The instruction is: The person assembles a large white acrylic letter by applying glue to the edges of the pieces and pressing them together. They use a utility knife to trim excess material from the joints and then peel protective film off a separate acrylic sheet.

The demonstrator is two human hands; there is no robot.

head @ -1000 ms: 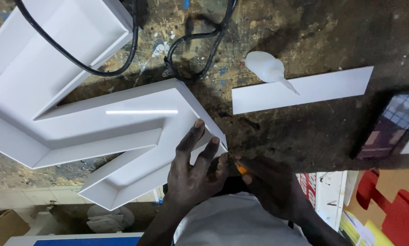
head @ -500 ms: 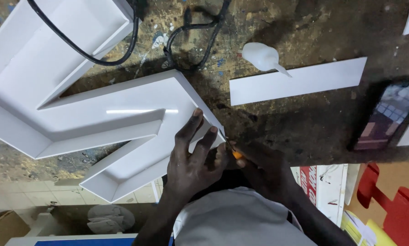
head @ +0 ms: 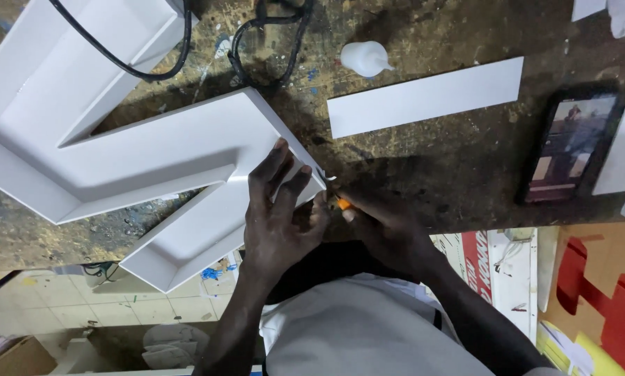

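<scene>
At the white letter's [head: 152, 160] corner, left hand [head: 279, 216] presses, right hand [head: 382, 226] perhaps cutting.

My worn, paint-flecked surface [head: 466, 160] under even indoor light.

The surface I lean over is dark brown, scuffed and speckled with blue and white paint spots. Below its near edge, to the left, I see a pale tiled floor [head: 82, 306], with a cardboard box [head: 20, 355] in the lower left corner. Below the edge on the right lie red cut-out shapes [head: 605, 306] on brown board, with yellow sheets [head: 577, 351] beside them.
</scene>
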